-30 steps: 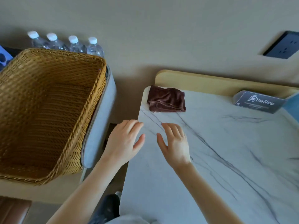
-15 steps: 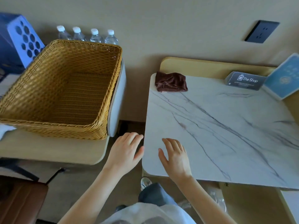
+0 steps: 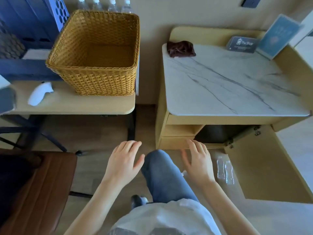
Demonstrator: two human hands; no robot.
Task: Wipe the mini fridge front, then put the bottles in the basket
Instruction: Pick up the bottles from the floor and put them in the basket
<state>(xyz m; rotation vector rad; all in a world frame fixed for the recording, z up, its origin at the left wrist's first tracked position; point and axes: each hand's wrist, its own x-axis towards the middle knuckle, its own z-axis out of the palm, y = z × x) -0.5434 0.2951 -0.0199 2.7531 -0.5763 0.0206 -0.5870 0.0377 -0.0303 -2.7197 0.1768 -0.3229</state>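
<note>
An empty wicker basket (image 3: pixel 94 48) stands on the left side table. Several capped water bottles (image 3: pixel 103 5) line the wall behind it. More clear bottles (image 3: pixel 225 172) lie on the floor by the open cabinet door. A dark brown cloth (image 3: pixel 181 49) lies bunched at the back left corner of the marble top. The dark mini fridge (image 3: pixel 218 134) shows only as a black face inside the cabinet. My left hand (image 3: pixel 124 161) and my right hand (image 3: pixel 197 160) hover open and empty on either side of my knee, low in front of the cabinet.
The cabinet door (image 3: pixel 264 165) hangs open to the right. A sign card (image 3: pixel 242 44) and a blue card (image 3: pixel 279 35) stand at the back of the marble top (image 3: pixel 237 85). A white object (image 3: pixel 39 94) lies on the side table (image 3: pixel 71 106). A brown chair (image 3: pixel 37 189) is at lower left.
The view has pulled back and down: the cabinet front, fridge and floor bottles have come into sight. Both hands dropped from the marble top's edge to below it, still open.
</note>
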